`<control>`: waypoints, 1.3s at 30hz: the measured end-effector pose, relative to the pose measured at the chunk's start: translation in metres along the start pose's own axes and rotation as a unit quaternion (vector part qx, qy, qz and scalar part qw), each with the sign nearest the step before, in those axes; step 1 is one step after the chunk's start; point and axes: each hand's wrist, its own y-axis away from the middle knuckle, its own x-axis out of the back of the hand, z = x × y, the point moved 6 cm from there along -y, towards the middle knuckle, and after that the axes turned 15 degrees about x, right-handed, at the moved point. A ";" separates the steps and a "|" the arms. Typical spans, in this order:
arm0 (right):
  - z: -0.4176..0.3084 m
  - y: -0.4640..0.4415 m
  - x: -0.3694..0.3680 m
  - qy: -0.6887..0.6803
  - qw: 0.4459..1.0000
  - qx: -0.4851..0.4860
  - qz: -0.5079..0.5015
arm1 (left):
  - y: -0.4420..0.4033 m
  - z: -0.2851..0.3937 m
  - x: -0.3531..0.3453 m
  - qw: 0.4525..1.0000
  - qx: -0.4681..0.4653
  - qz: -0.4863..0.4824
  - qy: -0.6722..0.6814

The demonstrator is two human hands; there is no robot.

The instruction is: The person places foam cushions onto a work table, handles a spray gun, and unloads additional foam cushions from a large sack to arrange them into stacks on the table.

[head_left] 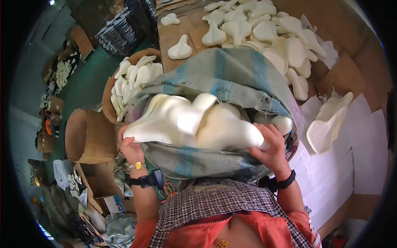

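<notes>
A large grey-green woven sack (pixel 186 159) with blue stripes gapes in front of me, filled with cream foam bicycle saddle pads. My left hand (pixel 131 148) grips the end of a stack of saddle pads (pixel 159 120) at the sack's left side, fingers curled round it. On the right, my right hand (pixel 271 146) is closed round the narrow nose of another saddle pad (pixel 227 130). Between the two hands the pads lie pressed together, partly blurred. One more rounded pad end (pixel 282 124) shows behind my right fingers. The lower part of the contents is hidden by the cloth.
A big pile of saddle pads (pixel 264 31) covers the cardboard-topped table beyond the sack. Left of it stand a full cardboard drum (pixel 109 99) and another drum (pixel 89 136). Nested pads (pixel 328 124) rest on white paper (pixel 331 173) to the right.
</notes>
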 end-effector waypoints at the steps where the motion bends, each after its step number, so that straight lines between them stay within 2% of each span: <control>1: 0.002 0.000 0.000 -0.021 1.000 -0.012 0.018 | -0.002 -0.023 0.020 0.994 0.075 0.077 0.014; 2: 0.004 -0.004 -0.001 -0.019 0.999 -0.010 0.026 | -0.006 -0.037 0.030 0.977 0.147 0.151 0.028; 4: -0.008 -0.013 -0.009 -0.035 0.997 0.064 0.009 | 0.003 -0.038 -0.007 0.971 0.126 0.178 -0.101; 6: -0.028 -0.019 -0.030 -0.012 0.990 0.136 -0.044 | -0.011 -0.034 -0.027 0.975 0.066 0.091 -0.191; 8: -0.047 -0.022 -0.048 0.011 0.984 0.152 -0.094 | -0.022 -0.029 -0.041 0.955 0.014 0.064 -0.290; 9: -0.054 -0.028 -0.052 0.010 0.984 0.155 -0.092 | -0.020 -0.027 -0.046 0.955 0.010 0.064 -0.290; 11: -0.063 -0.042 -0.059 0.037 0.980 0.153 -0.118 | -0.007 -0.015 -0.072 0.856 -0.174 0.076 -0.480; 12: -0.065 -0.046 -0.062 0.038 0.980 0.154 -0.117 | -0.001 -0.017 -0.075 0.856 -0.175 0.076 -0.480; 14: -0.064 -0.052 -0.076 0.033 0.970 0.141 -0.197 | 0.018 -0.017 -0.081 0.819 -0.246 0.073 -0.514; 16: -0.061 -0.049 -0.085 -0.010 0.965 0.165 -0.206 | 0.025 -0.025 -0.066 0.809 -0.259 0.081 -0.522; 18: -0.068 -0.047 -0.089 -0.039 0.947 0.203 -0.244 | 0.019 -0.026 -0.040 0.866 -0.195 0.092 -0.451; 19: -0.072 -0.049 -0.082 -0.048 0.949 0.214 -0.224 | 0.017 -0.025 -0.029 0.880 -0.161 0.098 -0.435; 20: -0.079 -0.049 -0.075 -0.047 0.947 0.222 -0.227 | 0.014 -0.022 -0.022 0.881 -0.164 0.104 -0.431; 22: -0.101 -0.052 -0.057 -0.043 0.945 0.256 -0.199 | 0.007 -0.014 -0.012 0.896 -0.090 0.122 -0.417; 24: -0.113 -0.050 -0.041 -0.026 0.938 0.283 -0.196 | 0.002 -0.006 -0.006 0.917 -0.080 0.109 -0.376; 26: -0.113 -0.051 -0.022 0.000 0.944 0.287 -0.163 | 0.001 -0.007 -0.004 0.973 0.043 0.097 -0.207; 27: -0.110 -0.050 -0.016 0.008 0.951 0.282 -0.124 | -0.001 -0.014 0.002 0.972 0.109 0.097 -0.183; 30: -0.105 -0.054 -0.020 0.030 0.950 0.264 -0.165 | -0.009 -0.034 -0.010 0.961 0.141 0.044 -0.236; 31: -0.102 -0.055 -0.024 0.031 0.951 0.259 -0.166 | -0.012 -0.032 -0.018 0.959 0.103 0.016 -0.262; 32: -0.096 -0.056 -0.033 0.010 0.953 0.245 -0.179 | -0.013 -0.035 -0.022 0.958 0.106 0.011 -0.265; 33: -0.092 -0.056 -0.044 -0.007 0.953 0.235 -0.191 | -0.011 -0.024 -0.035 0.937 0.014 0.028 -0.347; 34: -0.091 -0.055 -0.055 -0.002 0.954 0.234 -0.188 | -0.004 -0.010 -0.053 0.902 -0.080 0.047 -0.421; 35: -0.088 -0.052 -0.070 0.038 0.954 0.212 -0.210 | 0.007 0.000 -0.071 0.839 -0.150 0.048 -0.520; 37: -0.094 -0.054 -0.086 0.097 0.943 0.176 -0.264 | 0.011 -0.004 -0.082 0.832 -0.178 0.025 -0.524; 39: -0.095 -0.052 -0.101 0.085 0.943 0.196 -0.256 | 0.026 0.002 -0.105 0.805 -0.240 0.013 -0.543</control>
